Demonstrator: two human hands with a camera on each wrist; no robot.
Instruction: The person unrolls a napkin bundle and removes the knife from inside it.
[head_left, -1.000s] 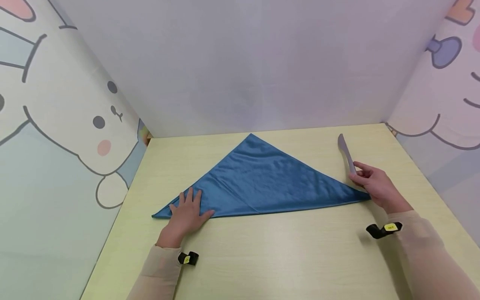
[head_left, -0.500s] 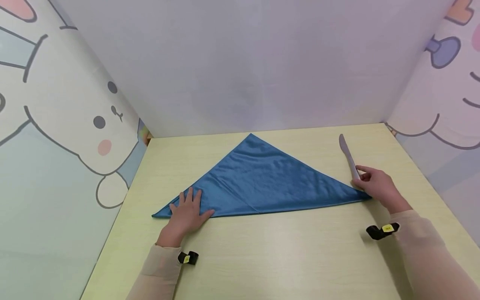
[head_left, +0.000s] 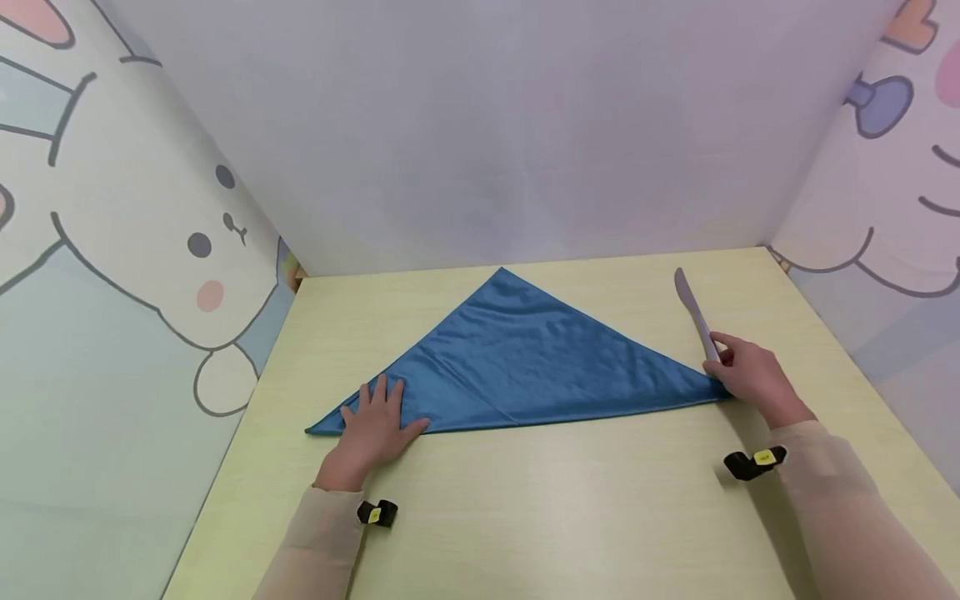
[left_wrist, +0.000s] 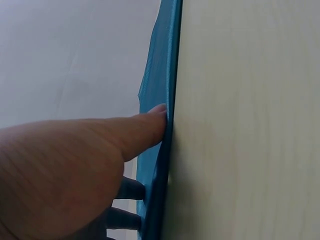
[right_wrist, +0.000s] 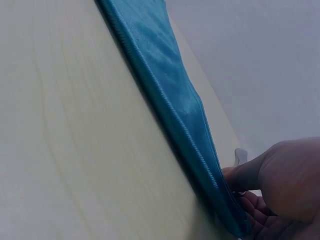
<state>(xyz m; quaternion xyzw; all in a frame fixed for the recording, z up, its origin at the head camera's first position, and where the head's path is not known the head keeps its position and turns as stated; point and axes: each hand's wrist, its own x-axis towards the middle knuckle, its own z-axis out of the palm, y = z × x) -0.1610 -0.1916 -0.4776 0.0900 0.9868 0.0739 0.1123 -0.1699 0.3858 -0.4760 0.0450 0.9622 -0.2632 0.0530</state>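
A blue satiny cloth (head_left: pixel 525 358), folded into a wide triangle, lies with its long folded edge toward me and its peak at the table's far side. My left hand (head_left: pixel 372 429) rests on its left part, fingers spread, the thumb along the folded edge. In the left wrist view that thumb (left_wrist: pixel 145 127) presses at the fold. At the right corner, my right hand (head_left: pixel 757 379) pinches the handle end of a grey-purple table knife (head_left: pixel 693 308), whose blade points away from me. The hand covers the cloth's right tip. Only a bit of the knife (right_wrist: pixel 241 156) shows in the right wrist view.
The pale wooden table (head_left: pixel 555 500) ends at a plain light back wall (head_left: pixel 487 150). Cartoon-printed panels stand left (head_left: pixel 135 250) and right (head_left: pixel 892 183) of it. A black wrist camera (head_left: pixel 377 514) sits on the left wrist and another (head_left: pixel 753 463) on the right.
My right hand has come slightly nearer and then shifted a little left with the knife, covering the cloth's right tip. The left hand and the rest of the cloth stay in place.
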